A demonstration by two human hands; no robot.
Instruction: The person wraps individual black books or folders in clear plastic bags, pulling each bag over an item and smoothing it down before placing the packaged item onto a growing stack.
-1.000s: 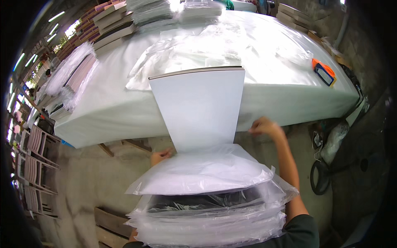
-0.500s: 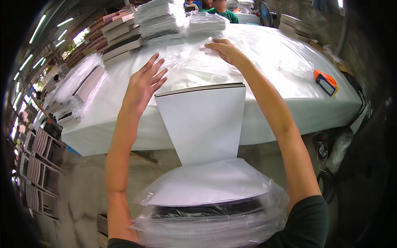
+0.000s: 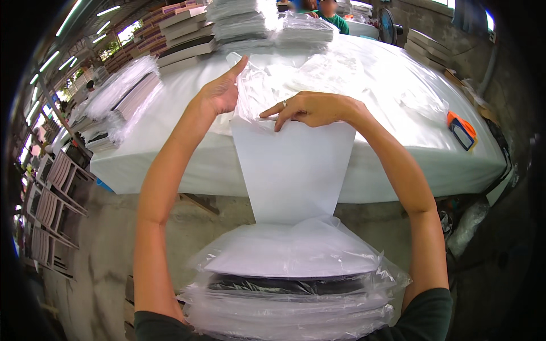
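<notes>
A thin white board (image 3: 293, 170), or a short stack of them, leans upright against the front of the table, its top edge just above the tabletop. My left hand (image 3: 219, 96) is at the board's top left corner, thumb raised, gripping a clear plastic bag (image 3: 250, 94). Bent over the board's top edge, my right hand (image 3: 315, 108) has its fingertips at the bag's edge by that corner; its thumb is hidden. Close against my body is a pile of plastic-wrapped white and black boards (image 3: 290, 284).
A white sheet covers the table (image 3: 398, 165). Wrapped stacks (image 3: 242, 23) and boxes (image 3: 185, 37) stand at its far left. An orange and black tape dispenser (image 3: 462, 131) lies on the right. Chairs (image 3: 60, 187) are on the left floor; people (image 3: 330, 17) and a fan (image 3: 389, 25) are beyond.
My left hand has moved right and closed on the plastic bag. My right hand has come nearer, down to the board's top edge, with the bag drawn toward me.
</notes>
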